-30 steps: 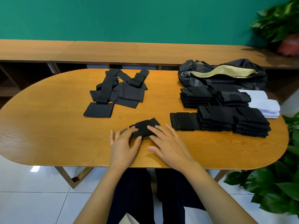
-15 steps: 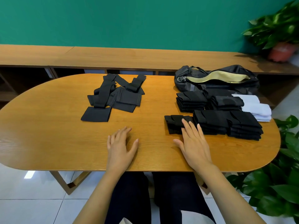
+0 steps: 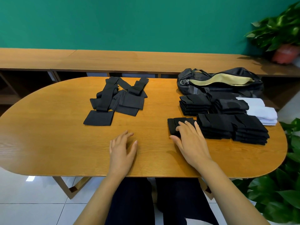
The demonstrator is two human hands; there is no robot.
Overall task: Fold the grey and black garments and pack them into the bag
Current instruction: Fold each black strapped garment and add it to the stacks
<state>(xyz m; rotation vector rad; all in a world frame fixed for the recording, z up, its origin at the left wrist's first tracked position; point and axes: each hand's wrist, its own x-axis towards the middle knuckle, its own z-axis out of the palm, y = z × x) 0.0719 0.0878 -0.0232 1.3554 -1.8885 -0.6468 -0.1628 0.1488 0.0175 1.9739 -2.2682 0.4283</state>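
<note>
Table [image 3: 56,143] — wooden — bag [image 3: 190,86], green wall [image 3: 129,21]

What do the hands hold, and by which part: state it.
Nothing is gripped. The left hand lies relaxed on the table. The right hand rests its fingers on top of the small folded black stack, thumb at its near edge.
</note>
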